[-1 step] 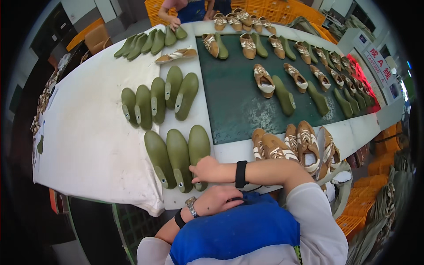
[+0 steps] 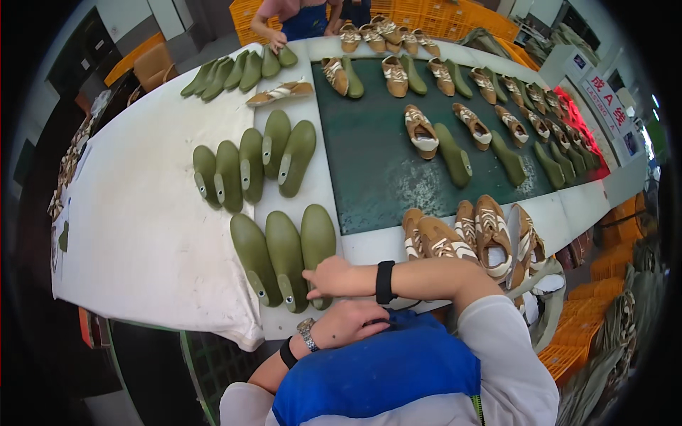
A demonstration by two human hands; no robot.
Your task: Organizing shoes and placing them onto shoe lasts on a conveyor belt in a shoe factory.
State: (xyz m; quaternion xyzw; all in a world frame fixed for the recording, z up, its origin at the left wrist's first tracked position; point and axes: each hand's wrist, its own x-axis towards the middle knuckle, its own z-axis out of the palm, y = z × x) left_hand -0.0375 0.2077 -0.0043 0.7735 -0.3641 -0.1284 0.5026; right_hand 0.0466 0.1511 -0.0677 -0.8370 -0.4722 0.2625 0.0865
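Three green shoe lasts, one of them the left last (image 2: pixel 254 257), stand side by side at the near edge of the table. Over the heel end of the rightmost last (image 2: pixel 318 234) lies my right hand (image 2: pixel 332 277), its fingers bent across it and hiding part of it. My left hand (image 2: pixel 348 323) rests below my right wrist, close to my blue apron (image 2: pixel 383 362). Its fingers stretch to the right with the thumb apart, and nothing shows in it. To the right of my right forearm sits a cluster of brown and white sneakers (image 2: pixel 490 238).
More lasts (image 2: pixel 252 167) stand farther back on the white table (image 2: pixel 149 234). Sneakers and lasts sit in rows on the dark green belt (image 2: pixel 369 156). Across the table, a person's hand (image 2: pixel 278 40) touches other lasts. Orange crates (image 2: pixel 568 348) are stacked at the right.
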